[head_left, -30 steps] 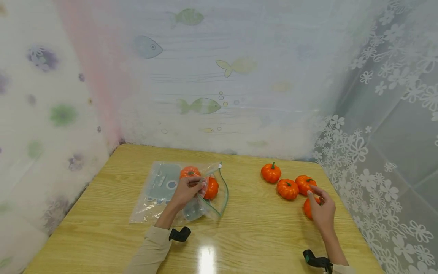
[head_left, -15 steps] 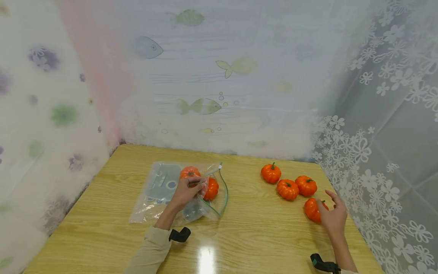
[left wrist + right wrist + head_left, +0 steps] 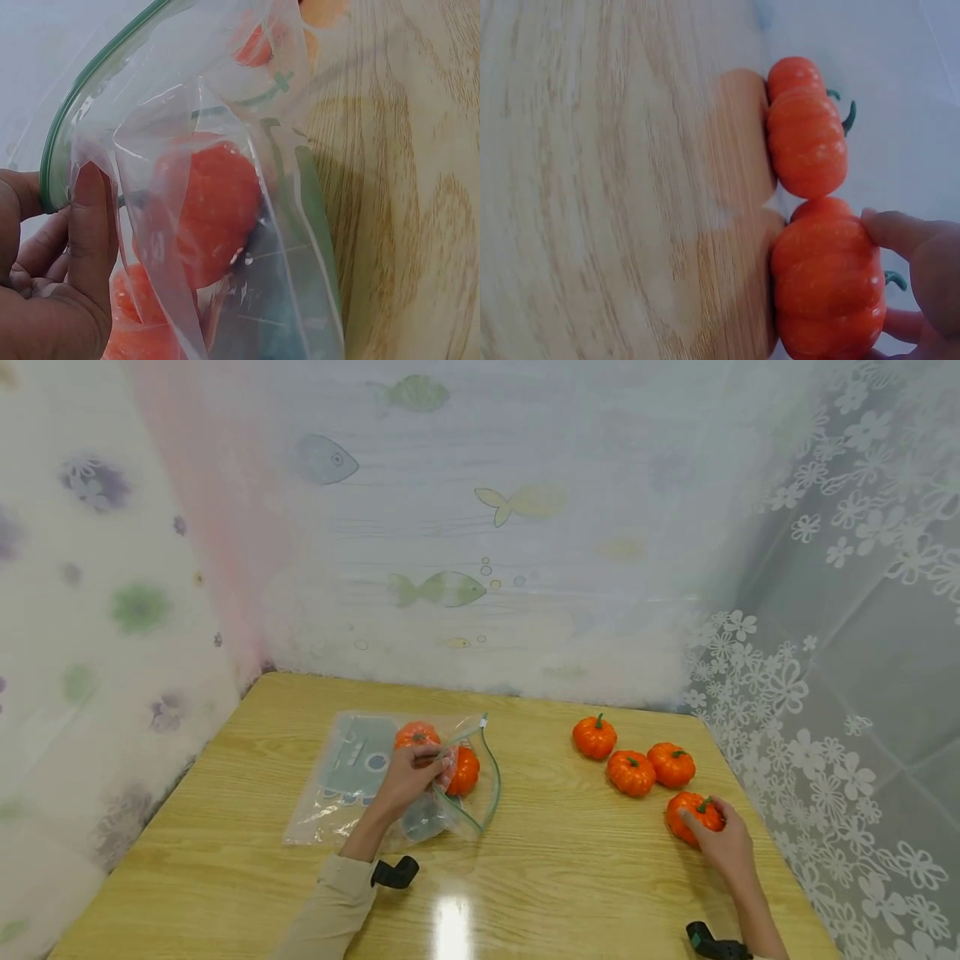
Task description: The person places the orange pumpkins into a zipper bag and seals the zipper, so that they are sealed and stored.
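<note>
My left hand (image 3: 407, 778) pinches the opened edge of a clear zip bag (image 3: 307, 820) with a green seal. Inside the bag, two small orange pumpkins (image 3: 465, 772) show through the plastic. The left wrist view has the green-edged rim between thumb and fingers, with a pumpkin (image 3: 217, 210) behind the film. At the right, my right hand (image 3: 729, 847) holds the nearest loose pumpkin (image 3: 682, 818), thumb on one side and fingers on the other by its green stem. In the right wrist view this pumpkin (image 3: 829, 281) rests on the table; the fingers are partly hidden behind it.
Three more pumpkins stand behind the held one: a back one (image 3: 594, 738), a middle one (image 3: 631, 774) and a right one (image 3: 671, 765). The wooden table (image 3: 555, 860) meets a fish-patterned curtain (image 3: 525, 635) at the back and a flowered sheet (image 3: 780, 710) at the right.
My right hand draws away from the pumpkins to the right, then comes down around the nearest one and takes hold of it. The left hand and the bag stay put.
</note>
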Available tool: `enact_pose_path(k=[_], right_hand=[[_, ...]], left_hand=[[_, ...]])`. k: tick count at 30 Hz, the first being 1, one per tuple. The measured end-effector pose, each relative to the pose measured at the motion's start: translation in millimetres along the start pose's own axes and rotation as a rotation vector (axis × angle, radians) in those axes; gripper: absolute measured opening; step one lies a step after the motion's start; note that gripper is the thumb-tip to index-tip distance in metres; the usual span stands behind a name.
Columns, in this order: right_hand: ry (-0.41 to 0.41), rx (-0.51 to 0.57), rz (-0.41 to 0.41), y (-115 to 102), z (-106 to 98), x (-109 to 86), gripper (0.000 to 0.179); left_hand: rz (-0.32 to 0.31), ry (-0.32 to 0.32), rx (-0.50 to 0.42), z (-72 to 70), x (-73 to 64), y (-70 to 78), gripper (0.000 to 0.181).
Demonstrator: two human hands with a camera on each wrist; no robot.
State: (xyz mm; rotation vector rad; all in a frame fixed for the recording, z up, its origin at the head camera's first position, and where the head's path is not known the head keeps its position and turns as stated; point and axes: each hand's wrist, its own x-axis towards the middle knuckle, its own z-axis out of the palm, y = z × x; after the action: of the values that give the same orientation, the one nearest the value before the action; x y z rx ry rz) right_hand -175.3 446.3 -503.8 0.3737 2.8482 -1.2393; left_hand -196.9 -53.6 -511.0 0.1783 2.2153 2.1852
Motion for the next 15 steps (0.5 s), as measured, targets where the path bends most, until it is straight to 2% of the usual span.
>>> enact_pose_path(k=[8,15], right_hand=[[-0.093,-0.009,0.036,3.6,-8.1,-1.4,0.094],[-0.09,-0.012,0.066,2.7,-10.7,0.1,0.094]], left_hand=[[-0.009,-0.016,-0.009,-0.5,0.0,-0.1,0.033],[-0.009,0.007,0.013,1.5,-1.1,0.7,0.034]])
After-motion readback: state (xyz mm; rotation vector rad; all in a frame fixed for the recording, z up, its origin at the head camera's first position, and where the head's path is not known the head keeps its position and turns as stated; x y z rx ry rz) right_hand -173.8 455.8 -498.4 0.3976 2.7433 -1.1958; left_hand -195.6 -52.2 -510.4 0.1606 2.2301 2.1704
